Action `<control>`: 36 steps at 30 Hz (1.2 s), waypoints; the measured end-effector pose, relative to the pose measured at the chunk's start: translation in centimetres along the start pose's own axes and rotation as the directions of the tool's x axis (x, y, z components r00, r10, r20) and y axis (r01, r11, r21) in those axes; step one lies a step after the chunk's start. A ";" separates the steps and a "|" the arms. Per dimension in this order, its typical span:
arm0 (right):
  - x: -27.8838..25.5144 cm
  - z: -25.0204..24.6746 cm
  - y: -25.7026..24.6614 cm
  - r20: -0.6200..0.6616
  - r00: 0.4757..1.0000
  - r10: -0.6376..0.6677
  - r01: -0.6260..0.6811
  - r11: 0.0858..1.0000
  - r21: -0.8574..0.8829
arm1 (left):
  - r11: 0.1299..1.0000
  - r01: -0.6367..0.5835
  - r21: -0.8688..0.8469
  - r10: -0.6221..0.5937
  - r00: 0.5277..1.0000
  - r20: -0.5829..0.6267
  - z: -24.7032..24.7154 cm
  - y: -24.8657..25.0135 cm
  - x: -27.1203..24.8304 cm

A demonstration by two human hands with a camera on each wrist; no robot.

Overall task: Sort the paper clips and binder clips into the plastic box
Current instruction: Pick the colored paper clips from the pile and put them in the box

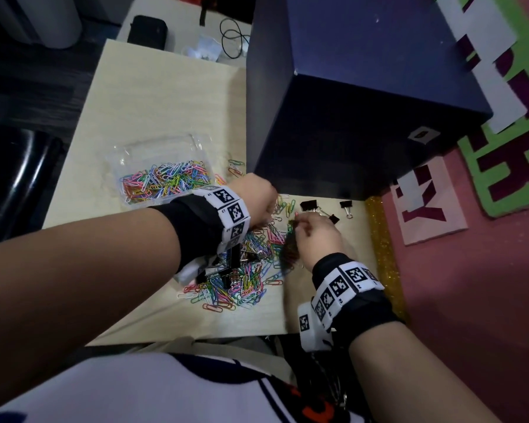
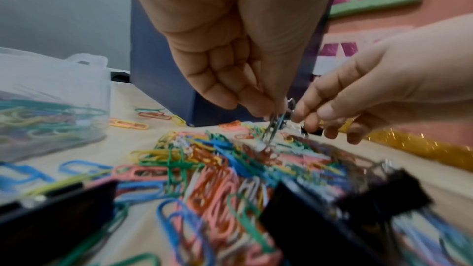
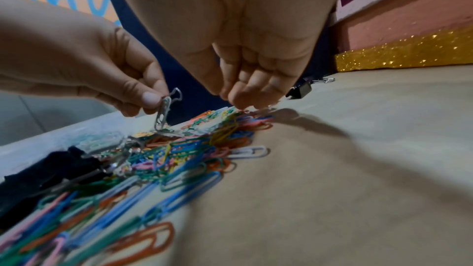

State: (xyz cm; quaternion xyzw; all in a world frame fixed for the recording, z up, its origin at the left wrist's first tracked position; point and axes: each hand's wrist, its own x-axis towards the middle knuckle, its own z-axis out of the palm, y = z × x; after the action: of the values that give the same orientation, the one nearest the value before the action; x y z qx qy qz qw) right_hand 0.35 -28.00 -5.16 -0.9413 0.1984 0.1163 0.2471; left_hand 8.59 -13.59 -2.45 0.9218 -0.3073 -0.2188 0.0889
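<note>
Colored paper clips [image 1: 242, 270] lie heaped on the table [image 1: 153, 96] right in front of the person, with black binder clips [image 1: 229, 264] tangled into the near side of the heap. That tangle looks like the reason both hands are working at its far edge. The left hand [image 2: 245, 68] pinches a silver wire piece [image 2: 275, 124] between thumb and fingertips, lifting it upright out of the pile; it looks like a binder clip's handle, though I can't say for sure. The right hand [image 3: 250, 80] hangs just beside it, fingers bunched together and curled down, tips at the clips. Whether they grip anything I cannot tell. The box [image 1: 165, 175] sits just left of the heap, already well filled with paper clips and close enough for short drops. A few binder clips [image 1: 345, 206] rest apart by the dark blue box [image 1: 364, 87], likely set aside as their own group. Plenty is left to sort.
</note>
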 end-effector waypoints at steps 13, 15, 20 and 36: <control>0.2 -1.4 -0.6 -0.144 0.988 -0.049 0.039 0.997 -0.067 | 0.996 0.050 -0.072 -0.056 0.995 -0.078 0.5 0.4 -0.2; 0.5 -1.8 -0.5 -0.167 0.980 0.112 -0.113 0.994 0.003 | 0.994 0.106 0.029 -0.105 0.994 -0.012 1.0 -0.4 -0.6; -0.2 -1.5 -1.2 0.103 0.960 0.259 -0.249 0.963 -0.102 | 0.961 0.249 0.121 -0.253 0.967 0.015 1.4 -2.0 -1.9; 0.1 2.0 -5.4 0.258 0.962 -0.087 0.134 0.976 -0.170 | 0.989 0.150 0.009 -0.151 0.984 0.092 1.8 -3.4 -1.9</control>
State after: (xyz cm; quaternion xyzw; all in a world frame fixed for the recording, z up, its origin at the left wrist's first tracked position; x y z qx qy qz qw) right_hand 2.52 -22.71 -4.59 -0.9478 0.1011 0.2373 0.1874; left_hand 8.22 -9.83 -4.36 0.9313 -0.2407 -0.2672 0.0569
